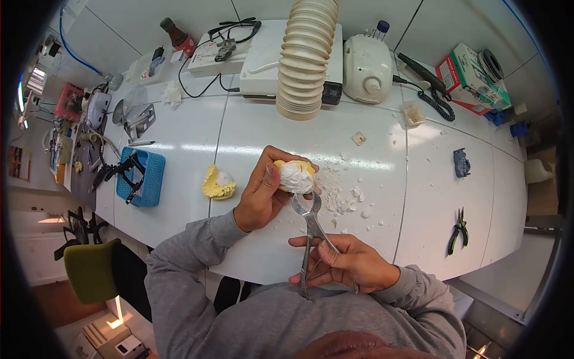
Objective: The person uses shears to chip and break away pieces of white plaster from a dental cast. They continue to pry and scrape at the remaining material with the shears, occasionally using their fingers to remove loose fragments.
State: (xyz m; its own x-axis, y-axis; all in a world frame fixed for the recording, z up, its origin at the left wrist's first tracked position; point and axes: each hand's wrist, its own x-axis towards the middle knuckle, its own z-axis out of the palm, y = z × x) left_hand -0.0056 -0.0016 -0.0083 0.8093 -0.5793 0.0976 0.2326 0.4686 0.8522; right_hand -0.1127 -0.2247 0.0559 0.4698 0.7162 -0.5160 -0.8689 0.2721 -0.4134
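Note:
My left hand is closed around a white and yellow plaster piece, held above the middle of the table. Metal plaster nippers are in my right hand, whose fingers are wrapped about the handles. The jaws of the nippers are at the lower edge of the plaster piece; whether they bite into it cannot be made out. White plaster crumbs lie scattered just to the right. A separate yellow and white plaster piece rests on the table left of my left hand.
A blue basket holding a black frame stands at the left. Black and green pliers and a grey-blue lump lie at the right. A ribbed hose hangs at the back, beside a white machine.

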